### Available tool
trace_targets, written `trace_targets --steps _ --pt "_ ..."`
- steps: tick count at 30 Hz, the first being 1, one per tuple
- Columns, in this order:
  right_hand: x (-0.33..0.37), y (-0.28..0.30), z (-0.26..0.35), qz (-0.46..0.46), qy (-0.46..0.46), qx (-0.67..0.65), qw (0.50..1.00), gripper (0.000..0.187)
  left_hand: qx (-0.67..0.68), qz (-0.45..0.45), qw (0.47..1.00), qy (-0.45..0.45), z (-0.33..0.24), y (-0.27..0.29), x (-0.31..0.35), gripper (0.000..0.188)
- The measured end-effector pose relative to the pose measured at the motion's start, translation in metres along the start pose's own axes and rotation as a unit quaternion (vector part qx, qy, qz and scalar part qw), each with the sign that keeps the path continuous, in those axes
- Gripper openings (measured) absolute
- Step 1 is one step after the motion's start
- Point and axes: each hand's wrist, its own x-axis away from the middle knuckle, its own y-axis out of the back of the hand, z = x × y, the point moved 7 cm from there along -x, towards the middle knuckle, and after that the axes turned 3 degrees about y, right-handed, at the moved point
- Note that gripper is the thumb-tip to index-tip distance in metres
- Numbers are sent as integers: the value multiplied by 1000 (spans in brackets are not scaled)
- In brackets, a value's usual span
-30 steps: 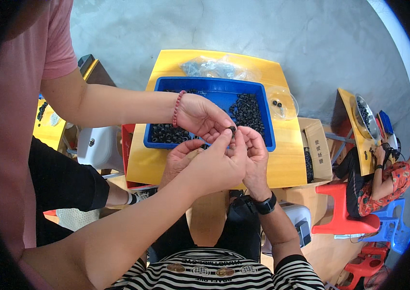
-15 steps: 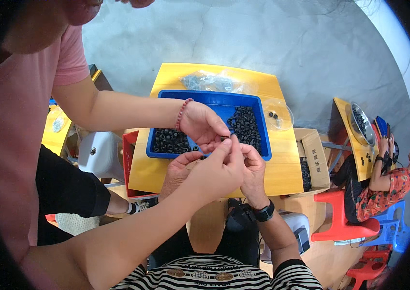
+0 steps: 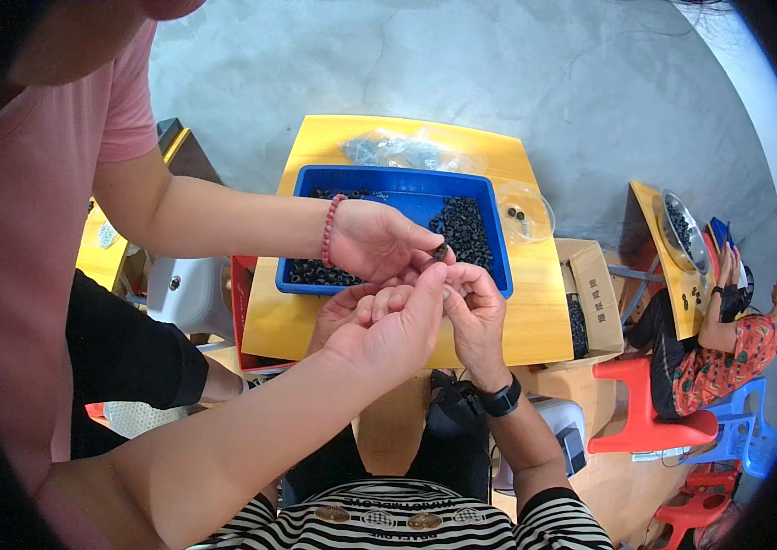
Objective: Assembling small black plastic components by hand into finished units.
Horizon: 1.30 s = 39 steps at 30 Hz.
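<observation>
My right hand (image 3: 477, 316), with a dark watch on its wrist, is raised over the near edge of a blue tray (image 3: 407, 174). Its fingers are curled and pressed together beside the co-worker's fingertips; whatever they hold is hidden. Behind the co-worker's forearm, my left hand (image 3: 333, 310) shows only in part, its fingers covered. A co-worker in a pink shirt reaches in from the left with both hands. Their beaded-wrist hand (image 3: 375, 236) pinches a small black ring-like part (image 3: 440, 251), and their other hand (image 3: 398, 321) crosses over mine. Small black parts (image 3: 464, 229) lie heaped in the tray.
On the yellow table (image 3: 535, 321) are a clear plastic bag (image 3: 411, 149) and a round clear lid (image 3: 528, 215) holding a few black parts. A cardboard box (image 3: 599, 302) stands at the right. Farther right, another person sits near a red stool (image 3: 631, 408).
The co-worker's beaded-wrist hand has turned, bringing the black part into clearer view. Their other hand has rotated and curled closer to my right hand. My hands have shifted only slightly.
</observation>
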Motion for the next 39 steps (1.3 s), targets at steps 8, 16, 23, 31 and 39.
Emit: trace_targets --steps 8,16,23,31,39 --pt "1 -6 3 -3 -1 2 1000 17 19 24 998 58 7 8 9 28" --pt "5 -8 5 7 1 -12 1000 15 -141 183 973 13 -3 -3 7 46" --pt "10 -6 4 0 -52 -21 998 12 -710 119 672 -175 -36 11 -2 31" --pt "19 -12 18 152 -86 -158 972 34 -597 153 780 -112 -9 21 4 30" --pt "29 4 25 138 -94 -154 974 39 -360 196 910 -59 -69 19 -9 24"
